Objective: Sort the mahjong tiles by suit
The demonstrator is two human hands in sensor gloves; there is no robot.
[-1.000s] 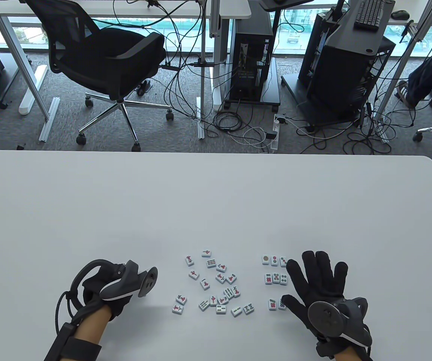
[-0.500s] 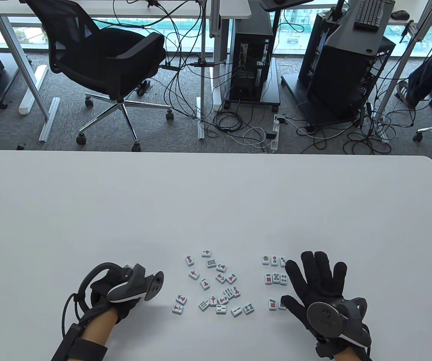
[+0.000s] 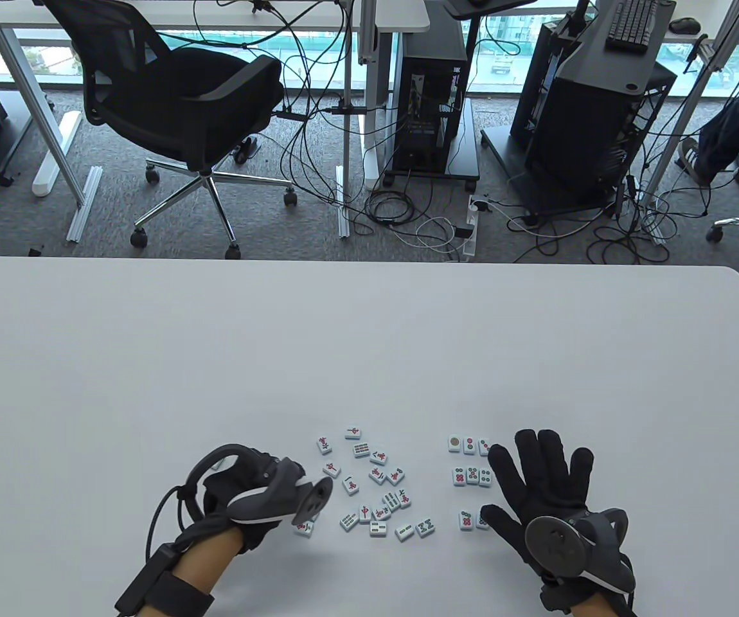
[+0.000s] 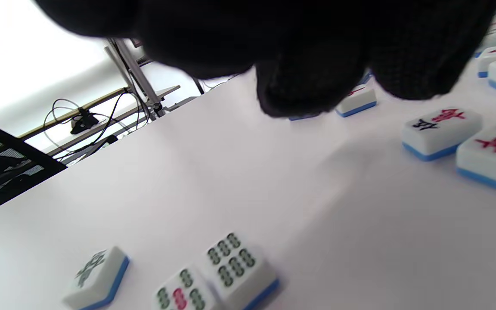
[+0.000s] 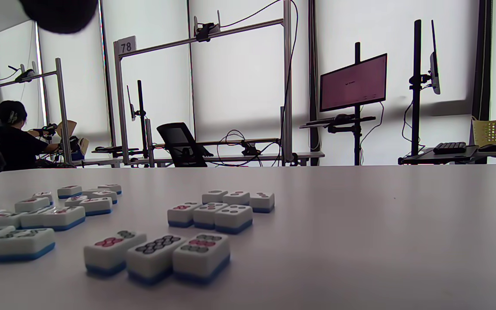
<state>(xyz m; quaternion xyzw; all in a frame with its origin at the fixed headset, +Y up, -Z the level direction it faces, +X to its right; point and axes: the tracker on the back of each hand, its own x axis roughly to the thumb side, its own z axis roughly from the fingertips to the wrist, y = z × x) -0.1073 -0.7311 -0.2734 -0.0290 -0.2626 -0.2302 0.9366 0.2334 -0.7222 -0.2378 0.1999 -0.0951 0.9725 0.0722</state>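
left hand (image 3: 247,495) is hovering at the loose tiles (image 3: 369,482) mid-surface, grip hidden under its tracker, cannot tell. right hand (image 3: 540,488) is lying spread beside the sorted dot rows (image 3: 470,475). next: pinching one tile.

This looks like an office turned data-collection lab. Beyond the white table (image 3: 369,334) stand a black mesh office chair (image 3: 177,103), desktop computer towers (image 3: 430,109) and tangled floor cables (image 3: 408,218). Numbered metal frames (image 5: 205,86), apparently carrying cameras, and a monitor (image 5: 353,84) line the windows.
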